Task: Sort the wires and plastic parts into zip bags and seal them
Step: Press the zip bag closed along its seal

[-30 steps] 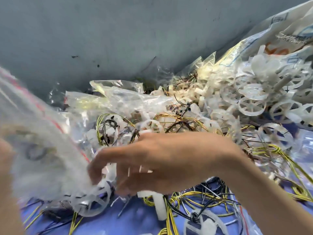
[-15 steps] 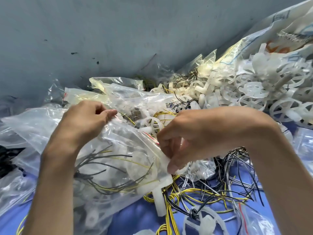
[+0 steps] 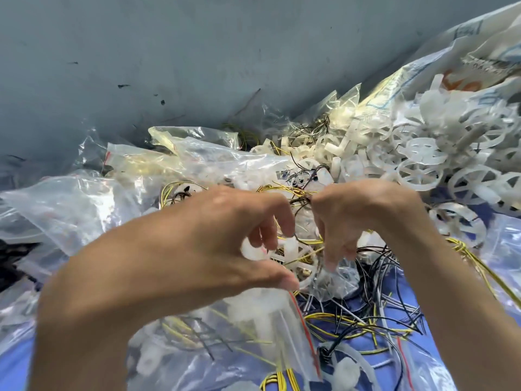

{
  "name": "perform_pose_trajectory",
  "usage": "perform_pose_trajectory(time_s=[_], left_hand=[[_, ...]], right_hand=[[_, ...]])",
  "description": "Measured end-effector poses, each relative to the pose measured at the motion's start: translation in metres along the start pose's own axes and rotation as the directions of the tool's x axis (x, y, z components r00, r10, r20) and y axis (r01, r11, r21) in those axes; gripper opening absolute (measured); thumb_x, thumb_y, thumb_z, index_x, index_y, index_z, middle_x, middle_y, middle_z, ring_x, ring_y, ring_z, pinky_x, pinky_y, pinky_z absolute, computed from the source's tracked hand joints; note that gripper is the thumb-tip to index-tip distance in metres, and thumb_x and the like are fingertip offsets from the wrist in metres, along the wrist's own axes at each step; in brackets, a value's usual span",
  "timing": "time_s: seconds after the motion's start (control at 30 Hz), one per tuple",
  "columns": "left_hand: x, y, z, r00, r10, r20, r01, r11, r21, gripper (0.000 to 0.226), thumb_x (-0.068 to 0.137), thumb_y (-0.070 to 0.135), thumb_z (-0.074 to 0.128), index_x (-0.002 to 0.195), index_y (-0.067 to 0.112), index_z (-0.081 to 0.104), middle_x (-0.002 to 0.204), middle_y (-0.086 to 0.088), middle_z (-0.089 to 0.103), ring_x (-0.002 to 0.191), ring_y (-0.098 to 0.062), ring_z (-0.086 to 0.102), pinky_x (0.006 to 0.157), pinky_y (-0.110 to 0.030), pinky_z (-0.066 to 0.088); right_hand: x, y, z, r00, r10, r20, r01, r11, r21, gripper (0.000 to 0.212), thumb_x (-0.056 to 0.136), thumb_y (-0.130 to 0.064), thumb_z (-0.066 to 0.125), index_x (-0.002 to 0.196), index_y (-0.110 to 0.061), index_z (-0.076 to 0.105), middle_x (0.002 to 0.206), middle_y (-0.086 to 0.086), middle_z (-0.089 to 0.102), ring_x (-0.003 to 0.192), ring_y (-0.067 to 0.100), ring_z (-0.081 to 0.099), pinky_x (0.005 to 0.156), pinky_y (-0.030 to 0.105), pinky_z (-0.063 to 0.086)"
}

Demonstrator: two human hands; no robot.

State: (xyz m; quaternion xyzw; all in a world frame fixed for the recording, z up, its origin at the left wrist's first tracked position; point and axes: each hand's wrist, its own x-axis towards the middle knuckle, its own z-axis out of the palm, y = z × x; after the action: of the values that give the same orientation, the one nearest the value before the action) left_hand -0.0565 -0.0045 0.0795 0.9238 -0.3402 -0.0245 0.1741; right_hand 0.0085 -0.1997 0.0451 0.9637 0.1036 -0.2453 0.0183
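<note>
Over zip bag [image 3: 253, 337], palms down: L hand [image 3: 220, 244] fingers pinch its mouth; R hand [image 3: 363, 218] fingers pinch wires [image 3: 308, 241].

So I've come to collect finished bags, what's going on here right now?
A person is working at a zip bag holding wires and white plastic parts. The left hand pinches its red-striped mouth. The right hand has its fingers curled beside it, but what they grip is unclear. The bag looks unsealed. Loose wires and heaped plastic wheels lie around.
</note>
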Motion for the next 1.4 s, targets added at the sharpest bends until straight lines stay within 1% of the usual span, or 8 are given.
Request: perform_pose_trajectory(time_s=[0.2, 0.3, 0.43, 0.63, 0.73, 0.87, 1.13, 1.4], left_hand=[[0.001, 0.0, 0.003, 0.996, -0.067, 0.063, 0.066, 0.997, 0.031, 0.06, 0.049, 0.084, 0.042, 0.099, 0.049, 0.046, 0.101, 0.038, 0.048, 0.092, 0.01, 0.049, 0.076, -0.019, 0.046], [0.0, -0.004, 0.001, 0.992, -0.099, 0.074, 0.097, 0.995, 0.023, 0.063, 0.048, 0.085, 0.038, 0.099, 0.05, 0.046, 0.099, 0.038, 0.05, 0.091, 0.01, 0.051, 0.076, -0.02, 0.047], [0.004, -0.007, 0.004, 0.992, -0.113, 0.06, 0.114, 0.993, -0.02, 0.059, 0.053, 0.082, 0.044, 0.097, 0.044, 0.053, 0.087, 0.024, 0.061, 0.084, 0.006, 0.056, 0.073, -0.022, 0.049], [0.022, -0.016, 0.015, 0.992, -0.13, -0.002, 0.129, 0.99, -0.062, 0.059, 0.063, 0.074, 0.055, 0.11, 0.041, 0.048, 0.105, 0.021, 0.061, 0.084, 0.009, 0.057, 0.075, -0.018, 0.048], [0.026, -0.019, 0.02, 0.992, -0.082, -0.095, 0.07, 0.99, -0.119, 0.088, 0.054, 0.083, 0.052, 0.13, 0.04, 0.038, 0.122, 0.02, 0.055, 0.098, 0.01, 0.055, 0.083, -0.018, 0.05], [0.032, -0.013, 0.024, 0.974, 0.017, -0.227, -0.06, 0.981, -0.184, 0.083, 0.054, 0.081, 0.062, 0.123, 0.04, 0.041, 0.113, 0.02, 0.063, 0.093, 0.01, 0.061, 0.083, -0.02, 0.053], [0.038, -0.01, 0.025, 0.886, 0.013, -0.463, -0.107, 0.978, -0.178, 0.026, 0.083, 0.042, 0.057, 0.097, 0.021, 0.062, 0.083, 0.006, 0.071, 0.075, -0.01, 0.068, 0.067, -0.038, 0.054], [0.042, -0.002, 0.02, 0.725, -0.262, -0.637, -0.313, 0.698, -0.644, 0.016, 0.083, 0.033, 0.064, 0.091, 0.019, 0.065, 0.081, 0.012, 0.074, 0.076, -0.006, 0.071, 0.066, -0.018, 0.054]], right_hand=[[0.025, -0.006, 0.019, 0.994, -0.03, 0.108, 0.034, 0.999, -0.039, 0.013, 0.065, -0.021, 0.082, 0.07, -0.012, 0.074, 0.055, -0.01, 0.068, 0.048, -0.002, 0.061, 0.049, 0.014, 0.046], [0.026, -0.003, 0.016, 0.993, -0.11, 0.053, 0.113, 0.992, -0.051, 0.015, 0.07, -0.008, 0.072, 0.085, -0.011, 0.074, 0.069, -0.003, 0.072, 0.044, -0.001, 0.054, 0.052, 0.015, 0.041], [0.0, 0.015, -0.007, 0.937, -0.297, -0.185, 0.311, 0.949, 0.049, 0.013, 0.078, -0.019, 0.07, 0.071, -0.029, 0.066, 0.06, -0.013, 0.065, 0.046, -0.005, 0.053, 0.048, 0.012, 0.04], [-0.041, 0.03, -0.021, 0.662, -0.44, -0.606, 0.723, 0.589, 0.362, 0.014, 0.083, 0.0, 0.066, 0.077, -0.012, 0.063, 0.062, -0.003, 0.062, 0.055, 0.003, 0.052, 0.05, 0.013, 0.04], [-0.048, 0.026, -0.024, 0.464, -0.323, -0.825, 0.867, 0.356, 0.349, 0.016, 0.079, 0.003, 0.062, 0.078, -0.013, 0.061, 0.064, -0.006, 0.063, 0.056, 0.0, 0.053, 0.049, 0.012, 0.04], [-0.046, 0.013, -0.026, 0.323, -0.168, -0.931, 0.933, 0.219, 0.284, 0.015, 0.078, 0.0, 0.062, 0.078, -0.014, 0.058, 0.062, -0.01, 0.061, 0.049, 0.004, 0.052, 0.046, 0.015, 0.039], [-0.045, 0.003, -0.03, 0.291, -0.068, -0.954, 0.952, 0.12, 0.282, 0.009, 0.083, -0.004, 0.059, 0.083, -0.013, 0.056, 0.058, -0.013, 0.06, 0.049, 0.001, 0.055, 0.048, 0.017, 0.041], [-0.04, 0.008, -0.028, 0.545, -0.259, -0.797, 0.832, 0.285, 0.476, 0.039, 0.08, -0.03, 0.053, 0.118, -0.022, 0.05, 0.108, -0.001, 0.06, 0.093, 0.008, 0.064, 0.074, 0.03, 0.055]])
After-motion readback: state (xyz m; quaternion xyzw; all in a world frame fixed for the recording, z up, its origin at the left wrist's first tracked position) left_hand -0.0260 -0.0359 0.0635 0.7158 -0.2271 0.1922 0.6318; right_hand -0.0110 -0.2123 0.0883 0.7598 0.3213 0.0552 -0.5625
